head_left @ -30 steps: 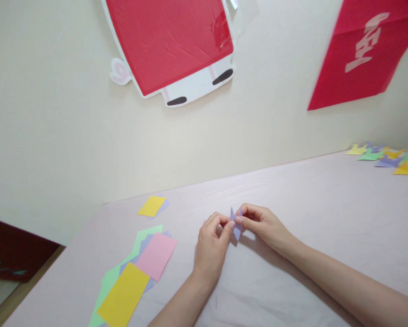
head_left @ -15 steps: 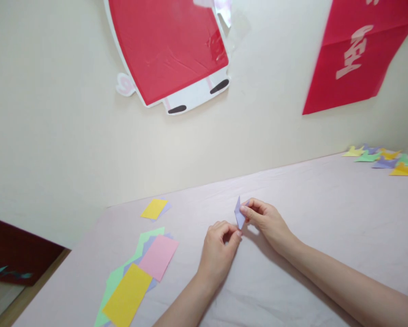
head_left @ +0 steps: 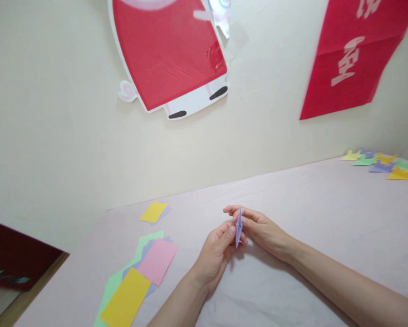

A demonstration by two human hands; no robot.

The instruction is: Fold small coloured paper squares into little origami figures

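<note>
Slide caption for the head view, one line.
Left hand and right hand at a folded purple paper, colored sheets to the left.

A red banner (head_left: pixel 360 63) (pale-marked) and a cutout (head_left: pixel 171 59) decorate the wall (head_left: pixel 258 141).

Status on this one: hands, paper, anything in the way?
Left hand holding folded purple paper. Right hand right beside it, grip unclear. Paper seen nearly edge-on. Loose sheets off to the left, not in the way.
</note>
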